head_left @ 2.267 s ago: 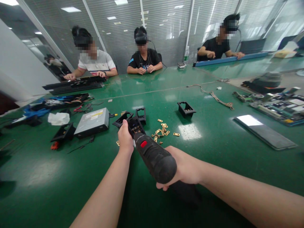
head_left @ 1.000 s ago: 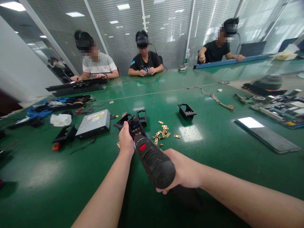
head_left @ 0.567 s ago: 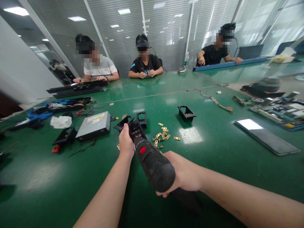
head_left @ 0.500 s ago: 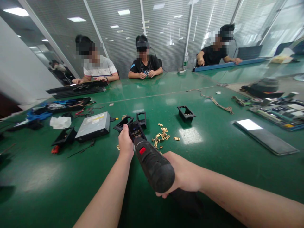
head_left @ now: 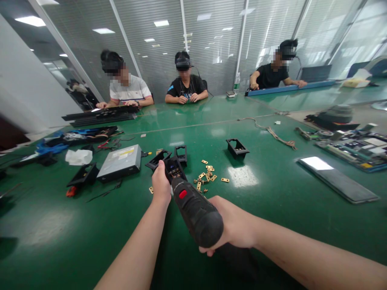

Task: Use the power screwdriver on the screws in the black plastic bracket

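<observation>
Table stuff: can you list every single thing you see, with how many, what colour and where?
table: one, green, under everything
brass plates: a small scatter, gold, right of the held part
empty frame: one, black, past the plates
disc drive: one, grey, left
flat panel: one, dark, right
circuit boards: a few, far right
cord: one, tan, far middle
people: three, seated at the far side
black part: one, held by left hand
electric screwdriver: one, black with red button, in right hand

An electronics teardown workshop inside a glass-walled office: a long green bench carries a disc drive, circuit boards and loose brass parts, with seated co-workers along its far edge.
</observation>
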`<state>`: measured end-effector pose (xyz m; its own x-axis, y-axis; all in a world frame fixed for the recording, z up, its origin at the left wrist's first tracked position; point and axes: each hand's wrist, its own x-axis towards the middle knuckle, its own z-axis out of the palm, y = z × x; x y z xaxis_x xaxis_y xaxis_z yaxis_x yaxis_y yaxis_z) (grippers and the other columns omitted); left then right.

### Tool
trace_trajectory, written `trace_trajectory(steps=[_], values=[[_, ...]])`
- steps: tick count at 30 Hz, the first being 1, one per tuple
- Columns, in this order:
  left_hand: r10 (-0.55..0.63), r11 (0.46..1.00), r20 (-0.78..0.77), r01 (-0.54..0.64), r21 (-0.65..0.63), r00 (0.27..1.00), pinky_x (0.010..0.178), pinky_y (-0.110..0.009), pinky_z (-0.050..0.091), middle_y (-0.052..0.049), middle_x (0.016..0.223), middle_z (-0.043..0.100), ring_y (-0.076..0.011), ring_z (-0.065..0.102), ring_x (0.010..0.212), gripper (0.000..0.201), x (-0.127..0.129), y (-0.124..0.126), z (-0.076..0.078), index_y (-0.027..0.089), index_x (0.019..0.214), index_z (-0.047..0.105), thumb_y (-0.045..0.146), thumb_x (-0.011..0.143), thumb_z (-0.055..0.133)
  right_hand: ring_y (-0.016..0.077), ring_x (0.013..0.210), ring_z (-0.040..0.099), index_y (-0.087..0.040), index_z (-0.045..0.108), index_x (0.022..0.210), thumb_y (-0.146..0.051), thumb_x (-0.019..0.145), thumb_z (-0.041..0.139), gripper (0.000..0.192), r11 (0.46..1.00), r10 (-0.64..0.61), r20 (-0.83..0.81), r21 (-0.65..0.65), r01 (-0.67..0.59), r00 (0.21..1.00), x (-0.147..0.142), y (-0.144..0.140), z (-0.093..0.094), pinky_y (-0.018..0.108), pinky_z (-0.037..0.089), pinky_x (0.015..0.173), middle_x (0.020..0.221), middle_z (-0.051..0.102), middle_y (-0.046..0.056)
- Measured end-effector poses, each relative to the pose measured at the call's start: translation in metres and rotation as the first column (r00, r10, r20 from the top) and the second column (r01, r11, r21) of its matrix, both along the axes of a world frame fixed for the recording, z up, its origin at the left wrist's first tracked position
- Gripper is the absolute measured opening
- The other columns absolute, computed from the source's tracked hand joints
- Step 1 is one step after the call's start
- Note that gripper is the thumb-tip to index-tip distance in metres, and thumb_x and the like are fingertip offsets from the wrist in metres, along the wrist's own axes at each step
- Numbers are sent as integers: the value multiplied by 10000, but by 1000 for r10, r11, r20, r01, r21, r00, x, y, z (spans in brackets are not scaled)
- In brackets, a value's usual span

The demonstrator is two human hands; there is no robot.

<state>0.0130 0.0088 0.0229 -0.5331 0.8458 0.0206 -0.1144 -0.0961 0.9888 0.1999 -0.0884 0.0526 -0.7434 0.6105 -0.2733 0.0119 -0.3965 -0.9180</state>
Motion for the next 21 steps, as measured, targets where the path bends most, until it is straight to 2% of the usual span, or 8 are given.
trace_trajectory(steps=[9, 21], values=[[-9, 1000, -63, 9, 6, 998, 726, -272, 479, -82, 788, 671, -211, 613, 823, 360, -2, 1, -1, 138, 741, 662, 457, 881, 569, 139, 573, 627, -79, 625, 798, -219, 469, 882, 440, 1000, 0, -9, 5, 0, 1000, -2, -1, -3, 233, 516, 528, 709, 652, 56], [11, 1000, 0, -11, -17, 1000, 747, -291, 499, -85, 780, 678, -225, 634, 831, 361, 0, 1, 0, 139, 762, 678, 482, 852, 611, 145, 576, 631, -84, 626, 822, -186, 467, 882, 449, 1000, 5, -34, -10, -5, 999, -3, -1, -3, 237, 519, 525, 729, 666, 65]])
